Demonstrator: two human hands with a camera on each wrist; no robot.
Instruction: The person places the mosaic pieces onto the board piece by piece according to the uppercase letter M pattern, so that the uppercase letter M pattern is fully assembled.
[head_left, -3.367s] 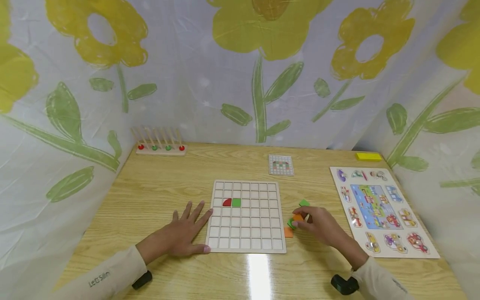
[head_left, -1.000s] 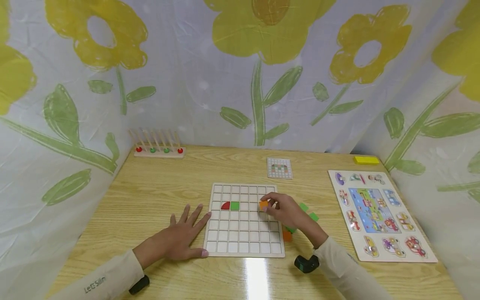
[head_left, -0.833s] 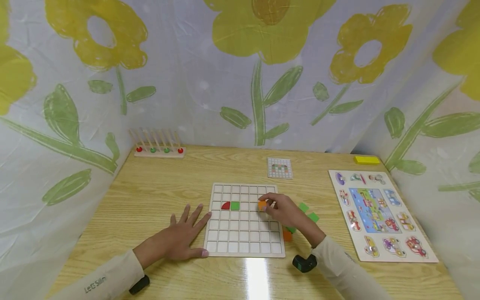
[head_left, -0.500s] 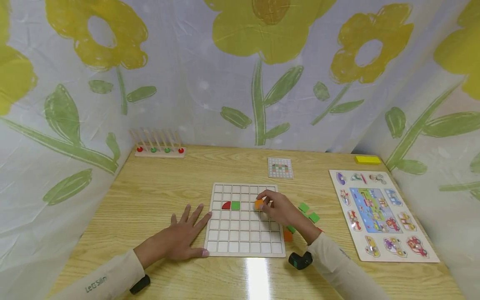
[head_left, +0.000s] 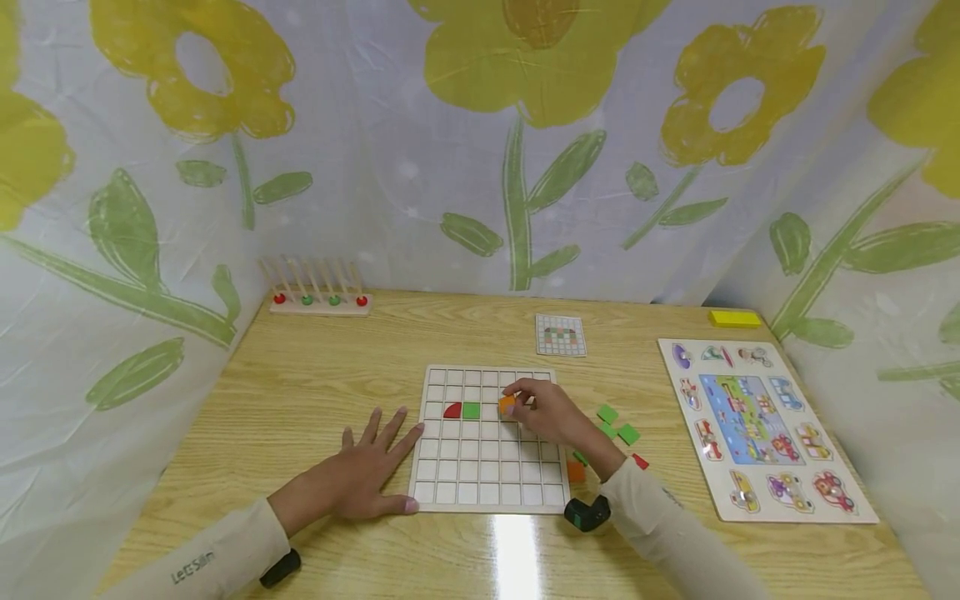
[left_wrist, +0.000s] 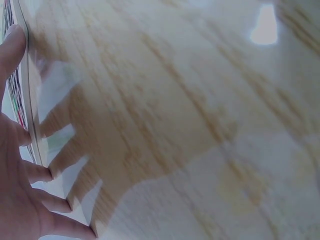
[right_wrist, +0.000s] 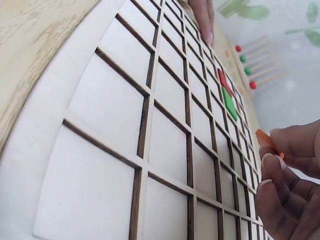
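A white wooden grid board lies mid-table. In its third row from the back sit a red quarter-circle tile and, right beside it, a green square tile. My right hand pinches an orange square tile between thumb and fingers, over that same row, one cell right of the green tile's neighbour. The right wrist view shows this orange tile tilted at the fingertips, close over the board. My left hand lies spread on the table, thumb and a fingertip at the board's left edge.
Right of the board lie several green tiles, an orange tile and a red piece. A pattern card rests behind. A vehicle picture puzzle is at right, a yellow block beyond it, a peg rack back left.
My right hand picked up the orange tile from the pile right of the board, carried it over the grid, and has moved slowly left along the row. The left hand stays put.
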